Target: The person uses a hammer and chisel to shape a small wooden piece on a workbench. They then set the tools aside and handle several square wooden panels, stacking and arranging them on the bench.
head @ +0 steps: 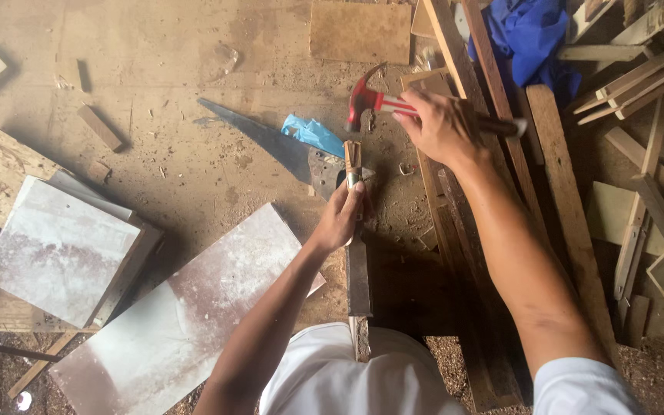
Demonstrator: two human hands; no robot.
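Observation:
My right hand [441,123] grips the handle of a red claw hammer [364,98], raised with its head above the far end of a narrow wooden strip [358,269]. My left hand [340,219] pinches that strip near its far end, where a small wooden piece [353,160] stands up. The strip runs from my body toward the middle of the floor. A handsaw blade [259,138] lies flat just left of the strip's tip, touching a crumpled blue wrapper [313,134].
Two pale dusty boards [194,307] [59,250] lie at the left. Long planks [555,184] and a pile of offcuts [647,154] fill the right. Blue cloth [532,34] sits at the top. A square board [359,31] and small blocks [100,127] are scattered on the sawdust floor.

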